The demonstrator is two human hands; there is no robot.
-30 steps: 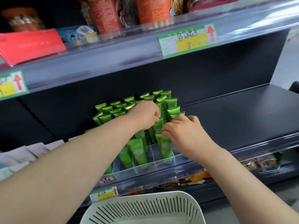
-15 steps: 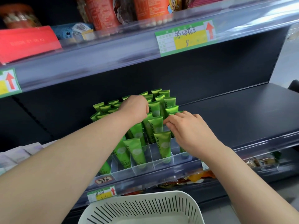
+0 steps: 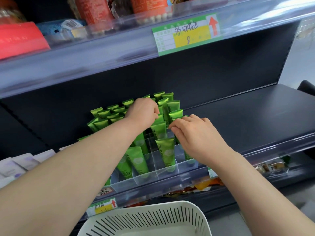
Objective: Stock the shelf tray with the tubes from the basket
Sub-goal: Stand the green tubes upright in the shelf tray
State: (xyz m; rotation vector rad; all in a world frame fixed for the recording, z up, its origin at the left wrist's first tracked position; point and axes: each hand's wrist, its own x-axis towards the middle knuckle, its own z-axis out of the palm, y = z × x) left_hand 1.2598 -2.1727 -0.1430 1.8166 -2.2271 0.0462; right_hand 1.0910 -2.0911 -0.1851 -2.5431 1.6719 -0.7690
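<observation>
Left hand (image 3: 142, 113) pinches tube (image 3: 161, 118) top, right hand (image 3: 197, 135) pinches neighbouring tube (image 3: 179, 118), fingers (image 3: 176, 129) clamped. We seat each upright, cap down, own tray (image 3: 170, 173) cell.

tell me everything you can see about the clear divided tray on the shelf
The clear plastic divided tray sits at the front edge of the dark shelf, a see-through grid of square cells. Green squeeze tubes stand cap-down in it, filling the back rows; several front cells are empty. The left hand and right hand pinch tube tops above it; the right one hides its right side.
</observation>
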